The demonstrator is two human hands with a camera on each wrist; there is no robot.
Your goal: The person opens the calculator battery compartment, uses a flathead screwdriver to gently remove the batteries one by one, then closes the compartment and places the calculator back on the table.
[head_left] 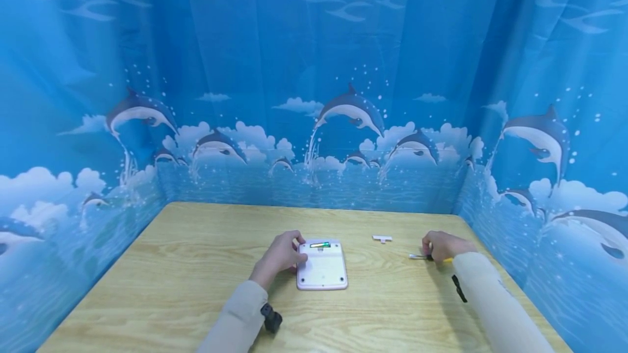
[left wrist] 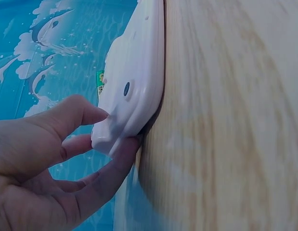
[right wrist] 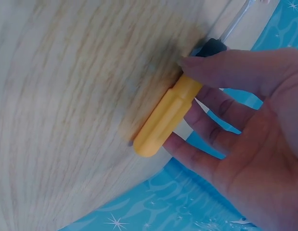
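A flat white device with rounded corners and small dark feet lies underside up on the table. Near its far edge an open compartment shows a green battery. My left hand grips the device's left edge, thumb and fingers on either side of its rim in the left wrist view. Off to the right, my right hand holds a screwdriver with a yellow handle, a black collar and a metal shaft. Its thumb lies at the collar, the fingers along the handle's other side. The screwdriver is low over or on the table; contact is unclear.
A small white T-shaped cover lies between the device and my right hand. The wooden table is bounded at the back and sides by a blue dolphin-print curtain.
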